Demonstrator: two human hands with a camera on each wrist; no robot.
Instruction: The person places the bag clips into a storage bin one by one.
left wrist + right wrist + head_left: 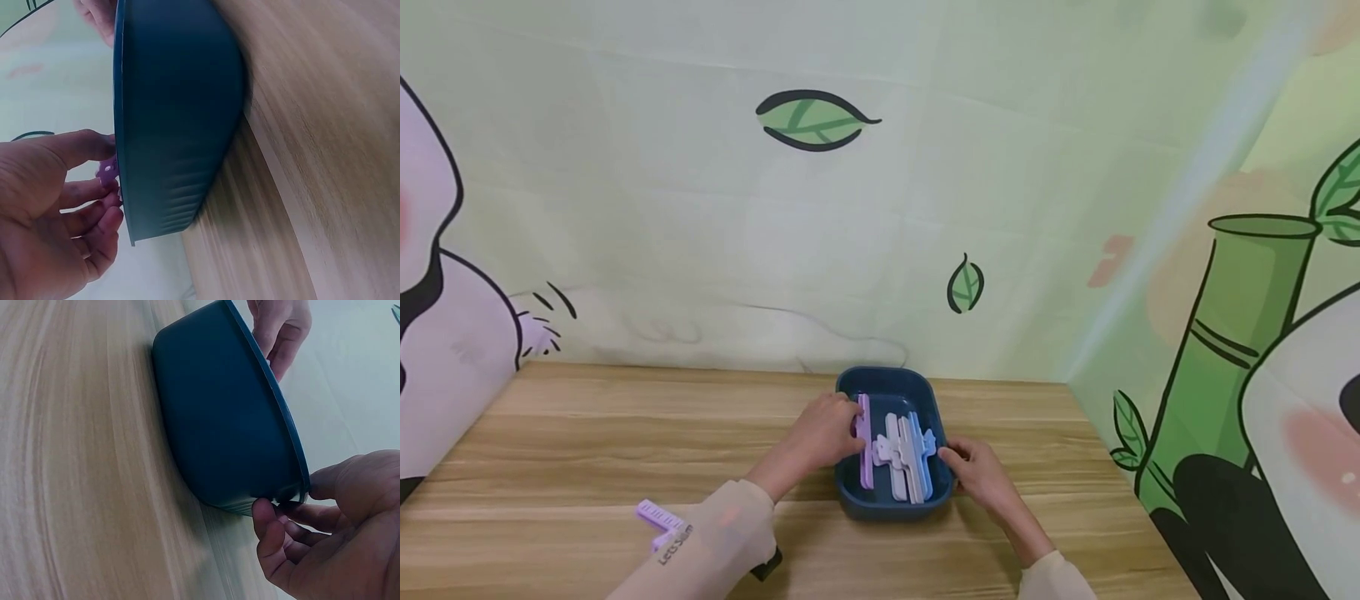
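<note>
A dark blue plastic bin (891, 512) stands on the wooden table against the wall. Several long sealing clips lie lengthwise inside it: a pale grey clip (897, 483), another close beside it, and a blue clip (924, 475) at the right. My left hand (823, 432) reaches over the left rim and pinches a purple clip (867, 467), upright along that side of the bin. At the right rim, my right hand (981, 475) grips the bin's edge between thumb and fingers; in the right wrist view its fingertips (264, 509) curl under the rim.
On the table to the left lie purple clips (657, 514), partly covered by my left sleeve (707, 542). A small black object (767, 567) shows beneath that sleeve. Behind the table hangs a printed backdrop (880, 225) with leaves and bamboo.
</note>
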